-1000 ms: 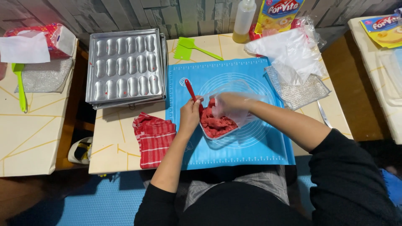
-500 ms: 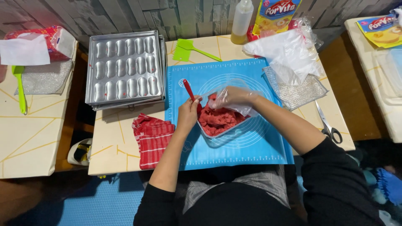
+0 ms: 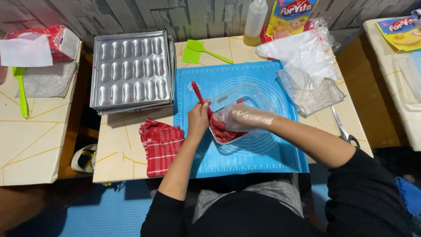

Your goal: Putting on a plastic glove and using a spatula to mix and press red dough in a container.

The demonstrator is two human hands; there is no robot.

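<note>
Gripping a red spatula [image 3: 198, 95], the left hand [image 3: 198, 119] has its fingers curled tight round the slim handle, the blade end hidden in the red dough [image 3: 222, 131]. Just right of those fingers, the right hand [image 3: 243, 117], sheathed in a thin, crinkled clear plastic glove, lies across the clear plastic bowl [image 3: 239, 94]; its fingers look loosely together on the dough, though the glove blurs them. The bowl sits tilted on a smooth blue mat [image 3: 263, 162] printed with rings. Left of the fingers lies a folded red checked cloth [image 3: 161, 147]; beyond it, a dull metal mould tray [image 3: 131, 70] with oblong hollows. Scissors [image 3: 343, 128] rest well right.
</note>
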